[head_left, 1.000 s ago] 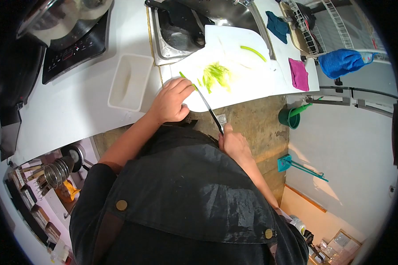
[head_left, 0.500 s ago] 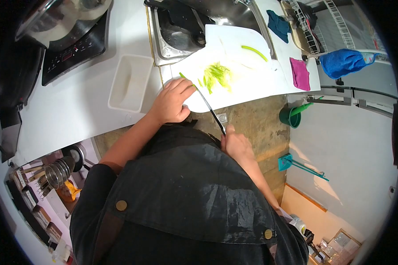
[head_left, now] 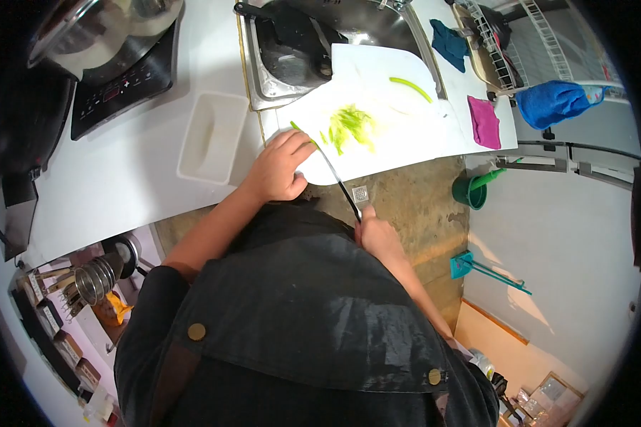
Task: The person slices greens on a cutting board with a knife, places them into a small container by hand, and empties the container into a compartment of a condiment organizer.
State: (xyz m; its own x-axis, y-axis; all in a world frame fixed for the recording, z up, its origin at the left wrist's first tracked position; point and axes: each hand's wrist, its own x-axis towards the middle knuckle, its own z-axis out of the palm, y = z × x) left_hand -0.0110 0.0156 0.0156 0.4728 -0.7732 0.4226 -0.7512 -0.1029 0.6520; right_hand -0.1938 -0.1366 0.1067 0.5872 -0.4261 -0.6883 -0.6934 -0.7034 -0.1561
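Note:
My left hand (head_left: 283,165) is closed over a thin green vegetable strip (head_left: 295,126) at the left part of the white cutting board (head_left: 399,135). One end of the strip sticks out past the fingers; the rest is mostly hidden. In my right hand (head_left: 381,235) is the black handle of a knife (head_left: 332,171). Its blade slants up over the board's near edge, with the tip beside my left fingertips. Thin green shreds (head_left: 350,128) lie in a loose pile right of that hand. Farther off, a curved green strip (head_left: 411,88) rests near the board's upper right.
A white plastic tray (head_left: 212,139) sits on the counter to the left. Beyond it are an induction cooker (head_left: 124,89) and a steel pot (head_left: 96,43). Behind the board, a black pan (head_left: 292,39) lies in the sink (head_left: 399,32). A pink cloth (head_left: 484,122) is at right.
The view has shifted slightly, so the counter sits a little lower. Both hands keep their hold, with the knife tip still by my left fingers; I see little other difference.

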